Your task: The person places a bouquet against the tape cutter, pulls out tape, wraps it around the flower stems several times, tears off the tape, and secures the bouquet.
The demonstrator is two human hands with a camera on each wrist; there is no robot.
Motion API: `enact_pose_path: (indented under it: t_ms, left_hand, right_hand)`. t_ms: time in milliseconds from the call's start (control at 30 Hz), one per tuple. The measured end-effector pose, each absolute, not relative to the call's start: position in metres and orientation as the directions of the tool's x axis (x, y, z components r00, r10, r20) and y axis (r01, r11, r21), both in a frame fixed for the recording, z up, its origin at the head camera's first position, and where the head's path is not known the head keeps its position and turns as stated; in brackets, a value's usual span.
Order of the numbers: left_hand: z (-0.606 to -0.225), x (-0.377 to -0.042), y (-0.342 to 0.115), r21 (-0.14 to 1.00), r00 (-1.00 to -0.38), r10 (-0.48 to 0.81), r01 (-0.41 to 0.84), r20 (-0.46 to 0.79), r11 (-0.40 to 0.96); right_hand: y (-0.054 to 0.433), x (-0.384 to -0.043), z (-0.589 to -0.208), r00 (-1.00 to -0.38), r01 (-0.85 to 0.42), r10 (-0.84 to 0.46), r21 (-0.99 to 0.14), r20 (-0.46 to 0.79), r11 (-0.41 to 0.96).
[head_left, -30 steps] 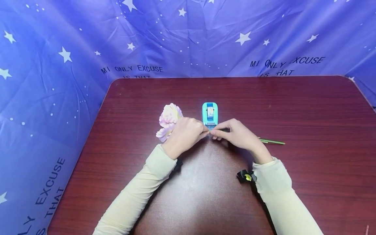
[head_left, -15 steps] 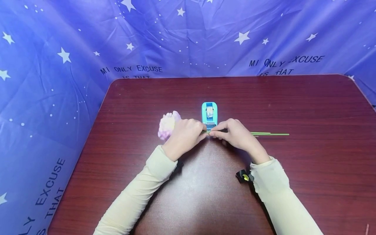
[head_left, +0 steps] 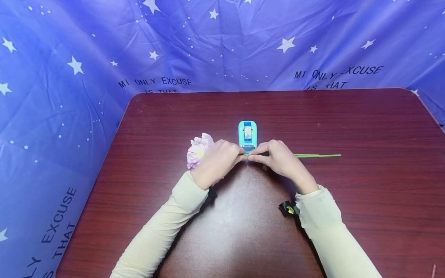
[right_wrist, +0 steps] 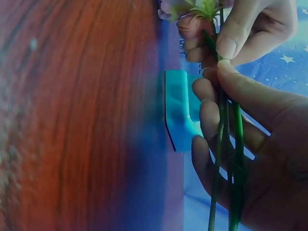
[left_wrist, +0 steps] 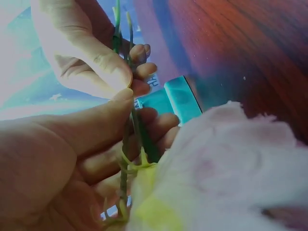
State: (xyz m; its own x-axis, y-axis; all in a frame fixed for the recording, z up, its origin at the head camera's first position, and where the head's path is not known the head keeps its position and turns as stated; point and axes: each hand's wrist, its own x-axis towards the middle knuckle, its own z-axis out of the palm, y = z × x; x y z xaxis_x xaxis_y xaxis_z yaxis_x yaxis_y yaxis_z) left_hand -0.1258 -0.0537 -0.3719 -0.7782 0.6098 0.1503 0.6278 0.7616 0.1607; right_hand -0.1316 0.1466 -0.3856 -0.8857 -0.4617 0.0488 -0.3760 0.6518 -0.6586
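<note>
Pale pink and white artificial flowers (head_left: pixel 199 153) jut out on the far side of my left hand (head_left: pixel 220 157), which pinches their green stems just below the blooms. Right beside it, thumb tip to thumb tip in both wrist views, my right hand (head_left: pixel 283 162) pinches the same stems (right_wrist: pixel 221 139) between thumb and fingers. The stems run on past it, their bare ends (head_left: pixel 320 155) sticking out to the right in the head view. Leaves and yellow-green flower bases (left_wrist: pixel 144 166) show close up in the left wrist view. My palms partly hide the stems.
A turquoise tape dispenser (head_left: pixel 248 133) with a roll in it stands on the dark red wooden table (head_left: pixel 333 119), just beyond my fingertips. A blue star-patterned cloth (head_left: pixel 222 46) hangs behind and left of the table. Black wrist straps (head_left: pixel 289 208) show at the cuffs.
The blooms have turned in my left hand, and the stem ends have swung up to lie nearly level. Both hands keep their pinch at almost the same spot.
</note>
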Motion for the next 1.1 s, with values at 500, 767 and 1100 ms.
enact_pose_path:
  t_ms: [500,767,1100]
  left_hand:
    - [-0.3738,-0.1274,-0.0538,-0.007,-0.729,0.637,0.657,0.252,0.754]
    - [-0.3770,-0.1275,-0.0530,-0.072,-0.690,0.658,0.671,0.303,0.738]
    - [-0.3790,-0.1266,-0.0526,-0.126,-0.650,0.677,0.682,0.345,0.720]
  right_hand:
    - [0.1485,-0.1326,-0.3856,-0.864,-0.273,-0.492,-0.723,-0.105,0.635]
    - [0.1489,-0.1333,-0.3879,-0.855,-0.388,-0.518,-0.666,0.002,0.637]
    - [0.1460,-0.1326,-0.3894,-0.869,-0.436,-0.488,-0.604,0.088,0.667]
